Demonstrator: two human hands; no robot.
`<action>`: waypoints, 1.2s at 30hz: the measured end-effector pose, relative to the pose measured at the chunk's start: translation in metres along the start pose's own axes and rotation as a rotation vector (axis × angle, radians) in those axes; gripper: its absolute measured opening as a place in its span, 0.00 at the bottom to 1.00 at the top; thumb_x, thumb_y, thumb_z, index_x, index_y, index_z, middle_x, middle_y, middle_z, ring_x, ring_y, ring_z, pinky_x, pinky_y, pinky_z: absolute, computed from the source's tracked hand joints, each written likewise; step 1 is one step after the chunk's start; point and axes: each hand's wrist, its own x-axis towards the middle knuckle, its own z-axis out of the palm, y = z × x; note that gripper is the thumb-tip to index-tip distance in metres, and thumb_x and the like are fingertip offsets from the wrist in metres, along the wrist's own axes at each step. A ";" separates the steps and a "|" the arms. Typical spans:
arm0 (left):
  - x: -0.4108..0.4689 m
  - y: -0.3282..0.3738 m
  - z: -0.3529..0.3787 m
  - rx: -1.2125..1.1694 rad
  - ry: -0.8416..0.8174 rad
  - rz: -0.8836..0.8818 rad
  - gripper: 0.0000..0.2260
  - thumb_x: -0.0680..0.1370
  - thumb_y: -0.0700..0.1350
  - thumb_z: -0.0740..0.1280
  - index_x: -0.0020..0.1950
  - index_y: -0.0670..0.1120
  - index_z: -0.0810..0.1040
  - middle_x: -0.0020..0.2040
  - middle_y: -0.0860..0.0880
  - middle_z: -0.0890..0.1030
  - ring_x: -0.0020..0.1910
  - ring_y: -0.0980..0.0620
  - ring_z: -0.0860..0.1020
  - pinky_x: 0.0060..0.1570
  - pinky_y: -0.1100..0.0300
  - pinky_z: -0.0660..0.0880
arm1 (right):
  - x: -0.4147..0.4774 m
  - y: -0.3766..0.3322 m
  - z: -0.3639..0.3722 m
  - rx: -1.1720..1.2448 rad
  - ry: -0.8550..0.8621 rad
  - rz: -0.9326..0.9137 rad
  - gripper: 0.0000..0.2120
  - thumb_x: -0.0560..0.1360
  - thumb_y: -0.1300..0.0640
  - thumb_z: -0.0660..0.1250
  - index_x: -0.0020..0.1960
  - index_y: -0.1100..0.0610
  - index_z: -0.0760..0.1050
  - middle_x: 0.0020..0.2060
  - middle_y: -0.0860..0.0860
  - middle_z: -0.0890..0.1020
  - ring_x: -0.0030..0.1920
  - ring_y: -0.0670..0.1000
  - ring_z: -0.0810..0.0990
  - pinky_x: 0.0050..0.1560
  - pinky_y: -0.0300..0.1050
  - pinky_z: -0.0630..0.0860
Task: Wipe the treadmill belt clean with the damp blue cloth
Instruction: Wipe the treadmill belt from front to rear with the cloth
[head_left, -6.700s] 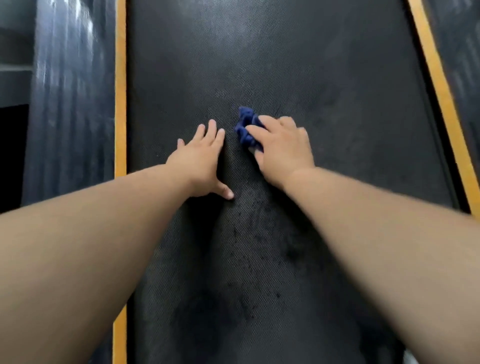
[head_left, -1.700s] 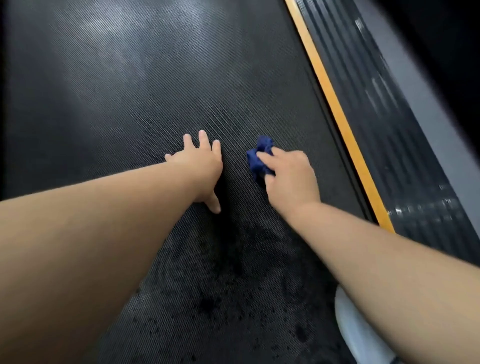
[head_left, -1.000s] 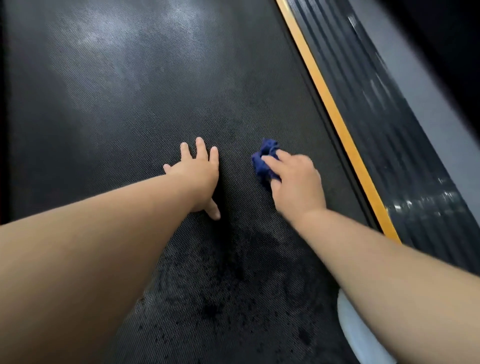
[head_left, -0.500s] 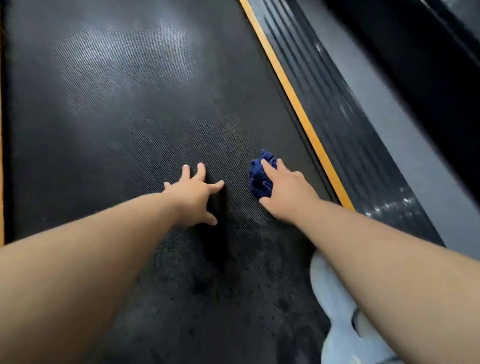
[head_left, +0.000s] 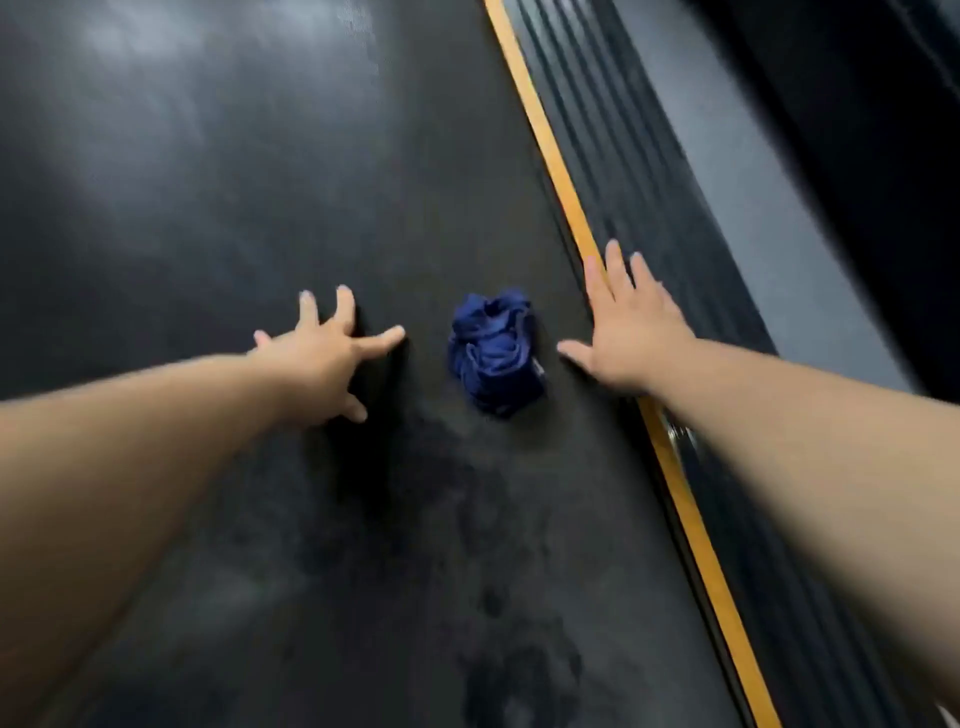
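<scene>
The dark blue cloth (head_left: 494, 353) lies crumpled on the black treadmill belt (head_left: 260, 182), with no hand on it. My left hand (head_left: 324, 353) rests flat on the belt to the cloth's left, fingers spread. To the right of the cloth, my right hand (head_left: 631, 325) lies flat with straight fingers, reaching across the belt's edge onto the yellow stripe (head_left: 561, 176). Dark damp blotches mark the belt below the cloth, toward me.
Right of the yellow stripe runs a ribbed black side rail (head_left: 639, 171), then a grey strip (head_left: 753, 182) and a dark area beyond. The frame is motion-blurred.
My right hand has let go of the cloth and moved right to the belt's edge. My left hand's fingers have spread wider. The view has shifted.
</scene>
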 end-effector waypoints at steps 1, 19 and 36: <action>0.001 0.003 -0.003 0.004 -0.032 -0.005 0.43 0.72 0.57 0.71 0.74 0.68 0.42 0.76 0.45 0.35 0.74 0.34 0.40 0.63 0.30 0.62 | 0.000 0.005 0.007 -0.011 0.010 -0.021 0.43 0.77 0.35 0.54 0.76 0.53 0.31 0.75 0.54 0.32 0.75 0.58 0.35 0.74 0.55 0.42; 0.062 0.094 0.000 -0.040 0.539 0.564 0.22 0.76 0.52 0.57 0.67 0.47 0.72 0.69 0.36 0.70 0.67 0.33 0.69 0.63 0.36 0.68 | 0.007 0.017 0.038 0.318 0.411 -0.076 0.24 0.80 0.54 0.52 0.75 0.50 0.58 0.77 0.51 0.55 0.77 0.53 0.51 0.75 0.52 0.47; 0.025 0.110 0.019 -0.077 0.481 0.609 0.24 0.75 0.51 0.58 0.70 0.45 0.70 0.70 0.45 0.72 0.69 0.44 0.70 0.64 0.42 0.69 | 0.004 0.026 0.037 0.644 0.463 -0.090 0.21 0.80 0.61 0.51 0.72 0.52 0.64 0.74 0.47 0.63 0.75 0.48 0.56 0.75 0.43 0.46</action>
